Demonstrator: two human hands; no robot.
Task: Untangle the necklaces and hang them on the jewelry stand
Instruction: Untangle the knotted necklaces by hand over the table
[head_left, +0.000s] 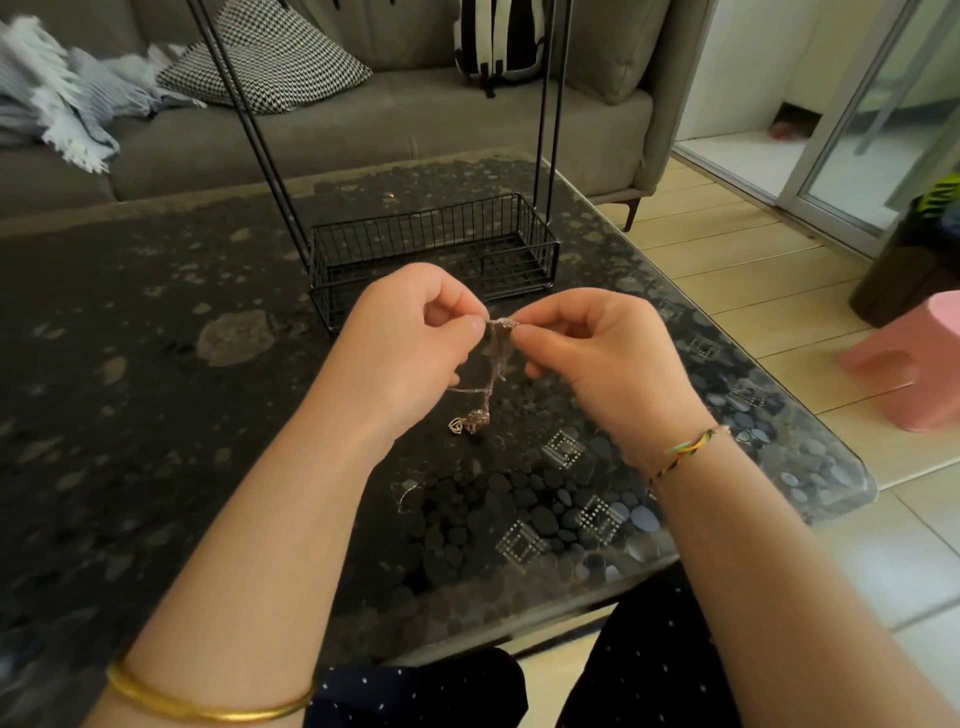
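Necklaces (491, 364) over open table (156, 322), before jewelry stand (415, 241)

**Dark, pale and a little gold**

My necklaces (491, 374) are pale silver and rosy gold. The jewelry stand (436, 244) is black wire. My table (156, 338) is near-black, patterned with grey pebbles and small white dotted squares. I wear a gold bangle (208, 707) and a green, yellow and black braided bracelet (685, 453). My trousers (649, 649) are navy with white dots. The cushion (270, 57) is black-and-white houndstooth, and the stool (914, 358) is pink.
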